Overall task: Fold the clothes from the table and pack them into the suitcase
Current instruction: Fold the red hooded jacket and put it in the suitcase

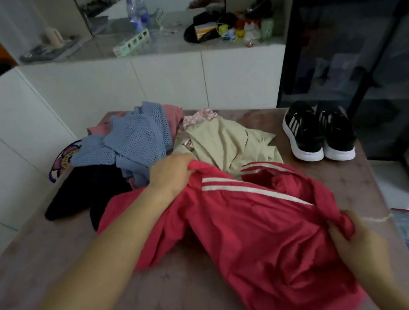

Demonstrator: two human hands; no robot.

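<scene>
Red track jacket (248,227) bunched on table (41,259); left hand (171,173), right hand (356,235) clenching my edges. Folding barely begun; next, spread flat.

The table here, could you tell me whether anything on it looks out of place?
Yes: a pair of black sneakers stands on the table at its far right corner, beside the unfolded clothes, which seems odd for footwear. The red jacket held by the left hand and right hand is simply crumpled.
</scene>
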